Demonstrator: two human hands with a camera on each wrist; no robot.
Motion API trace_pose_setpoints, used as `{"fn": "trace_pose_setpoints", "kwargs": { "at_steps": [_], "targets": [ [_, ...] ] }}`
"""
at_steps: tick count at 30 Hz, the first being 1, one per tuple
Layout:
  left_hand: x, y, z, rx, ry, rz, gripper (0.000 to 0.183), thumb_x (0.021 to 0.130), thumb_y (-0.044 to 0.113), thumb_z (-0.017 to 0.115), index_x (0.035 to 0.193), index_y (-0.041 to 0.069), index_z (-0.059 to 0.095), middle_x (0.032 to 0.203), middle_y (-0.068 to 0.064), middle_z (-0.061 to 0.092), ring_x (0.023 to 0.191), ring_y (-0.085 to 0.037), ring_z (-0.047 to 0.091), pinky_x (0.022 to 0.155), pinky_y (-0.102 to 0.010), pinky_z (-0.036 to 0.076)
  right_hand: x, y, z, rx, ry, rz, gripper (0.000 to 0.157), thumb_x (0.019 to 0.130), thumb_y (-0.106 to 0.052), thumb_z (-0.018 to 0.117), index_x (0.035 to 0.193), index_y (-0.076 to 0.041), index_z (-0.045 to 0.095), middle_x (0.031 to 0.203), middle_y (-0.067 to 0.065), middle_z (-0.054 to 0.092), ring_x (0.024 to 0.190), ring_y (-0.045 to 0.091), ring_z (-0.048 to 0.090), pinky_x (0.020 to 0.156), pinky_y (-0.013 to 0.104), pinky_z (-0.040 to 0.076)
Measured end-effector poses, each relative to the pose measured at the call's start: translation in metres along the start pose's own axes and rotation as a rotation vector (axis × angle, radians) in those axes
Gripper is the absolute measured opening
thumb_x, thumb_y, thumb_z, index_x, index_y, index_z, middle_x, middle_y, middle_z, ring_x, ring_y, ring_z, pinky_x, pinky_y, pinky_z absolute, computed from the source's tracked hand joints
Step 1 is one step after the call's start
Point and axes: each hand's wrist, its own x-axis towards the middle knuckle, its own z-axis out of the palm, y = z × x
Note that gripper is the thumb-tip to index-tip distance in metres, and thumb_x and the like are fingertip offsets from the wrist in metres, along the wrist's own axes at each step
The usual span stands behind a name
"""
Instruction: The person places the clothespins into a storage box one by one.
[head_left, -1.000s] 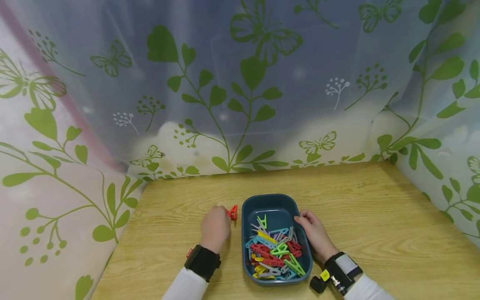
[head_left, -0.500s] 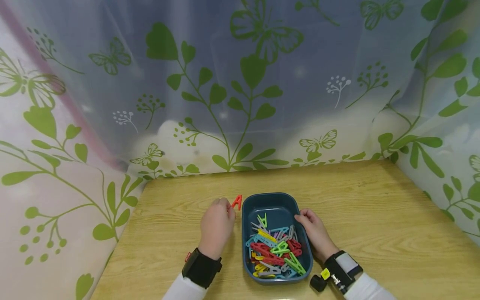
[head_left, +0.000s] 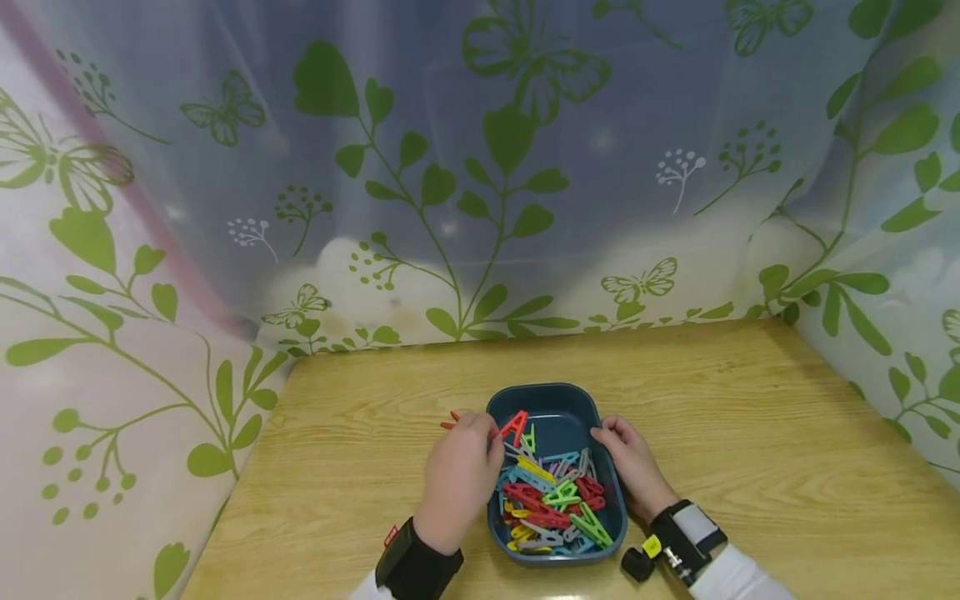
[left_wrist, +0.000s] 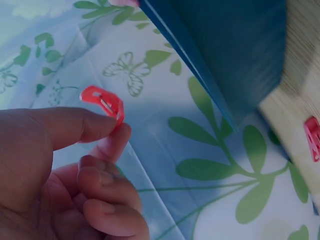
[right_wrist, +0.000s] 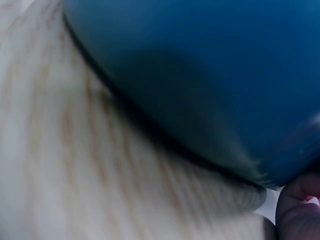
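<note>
A red clothespin (head_left: 514,427) is pinched between the thumb and index finger of my left hand (head_left: 462,479), above the left rim of a dark blue plastic bin (head_left: 558,400). The left wrist view shows that clothespin (left_wrist: 106,103) at the fingertips, the other fingers curled below. Inside the bin lies a heap of clothespins (head_left: 551,500) in red, green, yellow, blue and grey. My right hand (head_left: 633,467) grips the bin's right rim, thumb on top and fingers outside. Another red clothespin (head_left: 448,422) rests on the table behind my left hand, partly hidden by it.
The bin stands on a wood-grain table (head_left: 750,450). A curtain (head_left: 420,208) printed with green leaves and butterflies hangs behind and at both sides. A small black device (head_left: 637,567) hangs at the right wrist strap.
My left hand has lifted the red clothespin off the table and carried it right, over the bin's rim. The other red clothespin has come into sight behind it. My right hand stays put.
</note>
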Motion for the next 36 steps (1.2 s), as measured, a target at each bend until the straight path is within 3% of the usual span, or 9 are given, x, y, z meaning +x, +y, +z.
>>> {"fn": "trace_pose_setpoints", "kwargs": {
  "at_steps": [11, 29, 36],
  "targets": [
    [-0.009, 0.012, 0.005, -0.012, -0.117, 0.028, 0.011, 0.090, 0.015, 0.080, 0.086, 0.010, 0.071, 0.074, 0.001, 0.059, 0.059, -0.006, 0.049, 0.053, -0.020, 0.039, 0.001, 0.001, 0.001, -0.006, 0.005, -0.014, 0.016, 0.105, -0.023, 0.055, 0.105, -0.008, 0.050, 0.098, 0.002, 0.051, 0.090, 0.015, 0.052, 0.074, 0.025, 0.044],
    [-0.009, 0.010, 0.013, 0.030, -0.251, -0.019, 0.011, 0.090, 0.016, 0.080, 0.084, 0.010, 0.072, 0.073, 0.002, 0.058, 0.061, -0.007, 0.050, 0.056, -0.023, 0.042, 0.003, 0.000, 0.002, -0.018, 0.006, 0.000, 0.017, 0.105, -0.024, 0.054, 0.107, -0.007, 0.051, 0.100, 0.002, 0.052, 0.093, 0.016, 0.051, 0.076, 0.025, 0.044],
    [-0.010, 0.005, 0.018, 0.031, -0.264, -0.011, 0.015, 0.091, 0.016, 0.079, 0.080, 0.013, 0.070, 0.073, 0.004, 0.057, 0.061, -0.006, 0.049, 0.055, -0.023, 0.041, 0.001, -0.001, 0.001, -0.014, -0.007, 0.002, 0.018, 0.105, -0.025, 0.054, 0.107, -0.008, 0.049, 0.099, 0.002, 0.050, 0.090, 0.016, 0.051, 0.074, 0.026, 0.043]
  ]
}}
